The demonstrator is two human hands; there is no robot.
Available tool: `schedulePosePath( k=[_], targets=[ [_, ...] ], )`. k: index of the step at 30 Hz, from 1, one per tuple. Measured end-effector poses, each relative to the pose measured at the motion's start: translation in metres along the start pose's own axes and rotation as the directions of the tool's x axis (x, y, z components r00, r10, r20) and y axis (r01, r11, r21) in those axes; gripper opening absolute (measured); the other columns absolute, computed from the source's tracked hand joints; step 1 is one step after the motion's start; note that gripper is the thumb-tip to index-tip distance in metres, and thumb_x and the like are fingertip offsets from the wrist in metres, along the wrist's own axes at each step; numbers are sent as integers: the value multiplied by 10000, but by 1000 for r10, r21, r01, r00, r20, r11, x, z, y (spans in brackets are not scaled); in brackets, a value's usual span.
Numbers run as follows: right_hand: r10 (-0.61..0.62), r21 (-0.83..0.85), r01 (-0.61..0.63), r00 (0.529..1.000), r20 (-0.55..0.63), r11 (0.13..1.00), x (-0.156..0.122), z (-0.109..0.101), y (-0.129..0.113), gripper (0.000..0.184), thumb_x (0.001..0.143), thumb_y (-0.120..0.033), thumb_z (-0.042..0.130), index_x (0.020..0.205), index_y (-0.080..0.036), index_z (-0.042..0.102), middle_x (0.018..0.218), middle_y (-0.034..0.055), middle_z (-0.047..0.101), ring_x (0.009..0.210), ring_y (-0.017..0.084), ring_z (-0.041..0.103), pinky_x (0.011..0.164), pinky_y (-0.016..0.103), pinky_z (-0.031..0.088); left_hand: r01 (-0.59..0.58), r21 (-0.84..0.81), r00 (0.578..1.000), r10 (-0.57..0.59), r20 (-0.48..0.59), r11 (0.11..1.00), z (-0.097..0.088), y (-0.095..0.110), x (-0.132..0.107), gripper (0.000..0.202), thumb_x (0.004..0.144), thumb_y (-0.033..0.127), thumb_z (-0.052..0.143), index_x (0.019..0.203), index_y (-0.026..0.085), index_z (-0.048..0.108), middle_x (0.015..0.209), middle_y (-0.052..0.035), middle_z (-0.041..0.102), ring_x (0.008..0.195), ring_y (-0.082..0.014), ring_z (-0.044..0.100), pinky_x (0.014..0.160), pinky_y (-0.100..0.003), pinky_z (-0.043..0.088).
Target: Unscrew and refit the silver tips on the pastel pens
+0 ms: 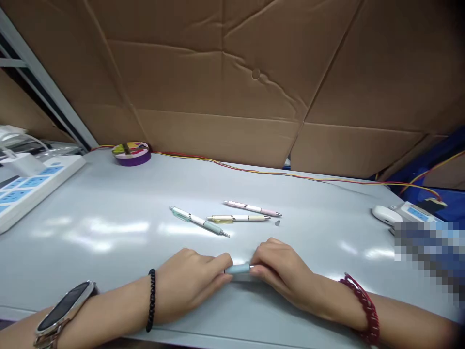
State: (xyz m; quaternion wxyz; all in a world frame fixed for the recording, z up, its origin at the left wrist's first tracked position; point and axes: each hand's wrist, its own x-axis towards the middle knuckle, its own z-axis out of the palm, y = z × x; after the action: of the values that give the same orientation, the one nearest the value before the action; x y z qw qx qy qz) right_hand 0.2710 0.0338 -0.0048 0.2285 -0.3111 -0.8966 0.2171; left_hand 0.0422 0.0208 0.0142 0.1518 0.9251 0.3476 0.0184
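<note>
My left hand and my right hand rest on the grey table near its front edge. Both are closed on the two ends of a light blue pen held between them. Just beyond my hands lie three more pens: a green one, a yellow one and a pink one. A small dark piece lies beside the yellow pen's tip. My left wrist has a watch and a black bead bracelet, my right wrist a red bracelet.
A purple tape roll sits at the back left. A white power strip lies along the left edge. A red and yellow wire runs along the cardboard wall. A white device and another strip are at the right.
</note>
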Motion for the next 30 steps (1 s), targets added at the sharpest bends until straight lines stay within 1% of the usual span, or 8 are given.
schedulePosePath(
  k=[2, 6, 9, 16, 20, 23, 26, 30],
  targets=[
    [-24, -17, 24, 1000, 16, 1000, 1, 0, 1, 474, 974, -435, 215, 717, -186, 527, 585, 4, 548, 527, 131, 471, 594, 284, 411, -2, 12, 1000, 2, 1, 1000, 1, -1, 0, 220, 977, 298, 227, 877, 219, 406, 620, 27, 591, 487, -185, 555, 453, -254, 303],
    [-40, 10, 40, 999, -37, 999, 1, -2, 3, 330, 921, -446, 417, 1058, -161, 514, 814, 55, 635, 684, 153, 564, 655, 280, 448, 26, 0, 1000, -26, 6, 1000, 1, -3, -1, 233, 985, 312, 217, 912, 220, 419, 579, 40, 565, 489, -185, 551, 463, -249, 313],
    [-81, 19, 83, 995, -60, 996, 0, -3, 4, 173, 948, -293, 394, 938, -180, 524, 776, 34, 618, 671, 135, 552, 641, 252, 445, 32, -17, 999, -31, 17, 999, -1, -3, 0, 249, 982, 315, 211, 906, 216, 427, 588, 31, 573, 491, -187, 551, 460, -255, 319],
    [-98, -43, 98, 995, 2, 994, 2, 1, 4, 489, 981, -419, 180, 625, -198, 433, 539, -17, 445, 491, 121, 386, 512, 249, 352, -6, 53, 1000, 6, 3, 999, 3, -1, 1, 229, 988, 304, 227, 884, 216, 411, 606, 31, 593, 485, -182, 561, 446, -253, 315],
    [-110, -11, 110, 993, -30, 994, 1, -1, 3, 331, 963, -421, 297, 971, -172, 515, 743, 28, 595, 579, 122, 506, 572, 239, 439, -3, 80, 1000, 2, 15, 997, 3, -1, 2, 167, 986, 287, 265, 927, 214, 403, 637, 31, 616, 510, -185, 587, 451, -247, 325],
    [-249, -40, 246, 954, -165, 969, -1, -3, 4, 280, 920, -233, 464, 1185, -166, 399, 964, 82, 629, 737, 129, 583, 654, 233, 486, 22, 68, 999, -24, 36, 997, 1, -1, 2, 163, 984, 293, 274, 935, 211, 407, 617, 35, 603, 515, -185, 589, 462, -239, 343],
    [-383, -102, 369, 901, -206, 924, -3, -6, 7, 239, 887, -65, 457, 1102, -168, 477, 900, 53, 669, 753, 136, 603, 659, 242, 479, -1, 19, 1000, 1, 29, 1000, -2, 1, 2, 173, 982, 284, 258, 930, 206, 404, 627, 32, 599, 517, -178, 579, 474, -237, 358],
    [-456, -223, 418, 874, -165, 881, -2, -9, 8, 142, 888, -80, 485, 1009, -131, 538, 833, 62, 679, 707, 148, 594, 611, 259, 437, -23, 8, 999, 23, 27, 1000, -2, 3, 1, 134, 975, 259, 279, 907, 211, 383, 669, 28, 613, 532, -182, 585, 481, -241, 359]
  ],
)
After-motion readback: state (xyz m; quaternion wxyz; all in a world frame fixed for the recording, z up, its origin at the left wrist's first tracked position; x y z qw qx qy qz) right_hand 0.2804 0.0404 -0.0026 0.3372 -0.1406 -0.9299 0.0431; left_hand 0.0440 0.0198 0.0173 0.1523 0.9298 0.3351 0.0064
